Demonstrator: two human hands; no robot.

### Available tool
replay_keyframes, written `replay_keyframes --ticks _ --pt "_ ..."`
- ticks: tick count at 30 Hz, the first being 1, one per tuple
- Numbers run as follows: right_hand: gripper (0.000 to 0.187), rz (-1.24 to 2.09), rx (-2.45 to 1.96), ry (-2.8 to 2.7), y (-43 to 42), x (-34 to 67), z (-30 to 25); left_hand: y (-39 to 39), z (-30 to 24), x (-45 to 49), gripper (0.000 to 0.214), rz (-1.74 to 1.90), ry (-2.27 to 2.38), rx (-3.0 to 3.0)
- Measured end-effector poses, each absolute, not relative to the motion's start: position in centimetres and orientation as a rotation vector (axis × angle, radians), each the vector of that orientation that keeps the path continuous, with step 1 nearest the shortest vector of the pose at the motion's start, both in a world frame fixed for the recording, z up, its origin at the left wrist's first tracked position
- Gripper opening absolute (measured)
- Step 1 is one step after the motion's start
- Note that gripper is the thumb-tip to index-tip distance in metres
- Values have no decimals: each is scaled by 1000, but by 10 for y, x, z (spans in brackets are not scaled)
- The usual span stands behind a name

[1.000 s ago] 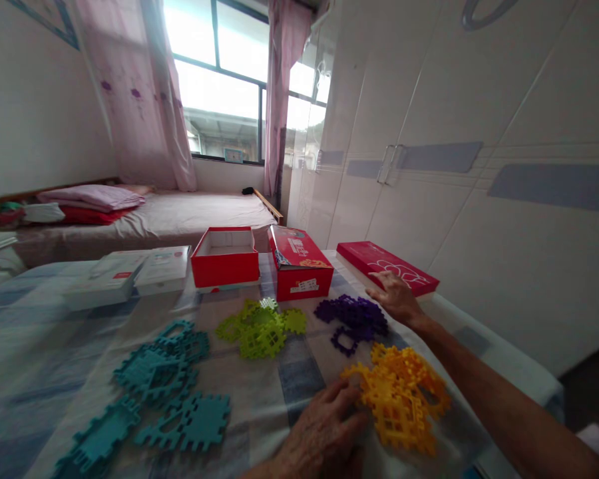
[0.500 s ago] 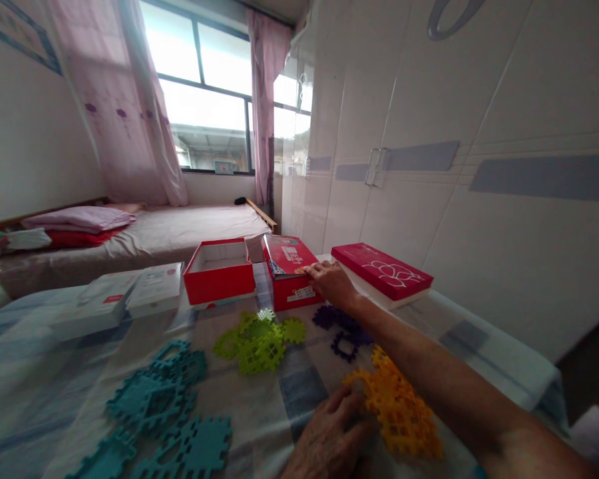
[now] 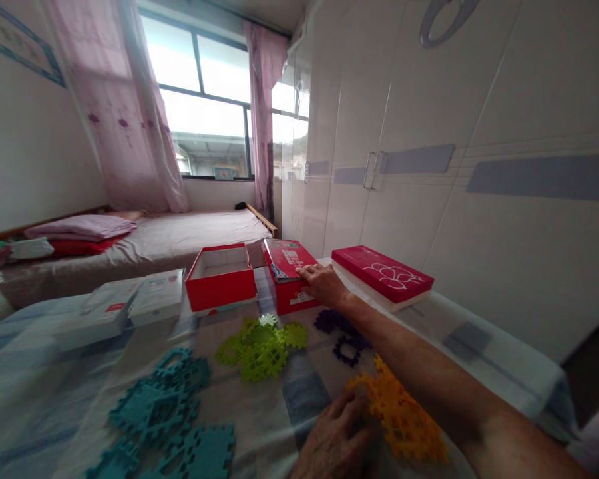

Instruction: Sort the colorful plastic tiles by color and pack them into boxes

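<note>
Red box (image 3: 286, 297) near the surface's (image 3: 259, 426) far edge now lies under the loosely extended right hand (image 3: 325, 286), likely its new focus; left hand (image 3: 335, 436) half-curled, both grips unclear.

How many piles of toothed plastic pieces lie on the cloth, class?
4: a teal pile at near left, a green pile mid-cloth, and, both partly behind the right forearm, a purple pile farther off and an orange pile by the left hand.

Blown-out daylight pours through the window (image 3: 207, 130); indoors is dim, the wardrobe (image 3: 424, 120) catches glare, and outer edges look stretched.
</note>
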State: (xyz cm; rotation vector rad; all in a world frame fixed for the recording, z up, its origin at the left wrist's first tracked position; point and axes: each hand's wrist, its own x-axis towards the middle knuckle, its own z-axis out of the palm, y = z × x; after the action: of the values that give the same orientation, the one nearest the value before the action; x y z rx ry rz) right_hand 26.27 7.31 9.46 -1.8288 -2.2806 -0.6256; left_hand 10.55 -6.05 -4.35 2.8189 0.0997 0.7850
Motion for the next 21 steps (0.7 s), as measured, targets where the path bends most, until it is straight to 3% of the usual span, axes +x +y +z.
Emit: replay_keyframes --ticks 10,15,21 --pt "51 -675 -1927 -2180 88 240 106 -43 -75 112 34 996 15 2938" --pt "43 -650 -1915 -2237 92 240 108 -42 -92 124 26 1052 69 2976" --pt "27 -644 -1904 -2200 92 237 103 -42 -108 132 24 801 208 2975"
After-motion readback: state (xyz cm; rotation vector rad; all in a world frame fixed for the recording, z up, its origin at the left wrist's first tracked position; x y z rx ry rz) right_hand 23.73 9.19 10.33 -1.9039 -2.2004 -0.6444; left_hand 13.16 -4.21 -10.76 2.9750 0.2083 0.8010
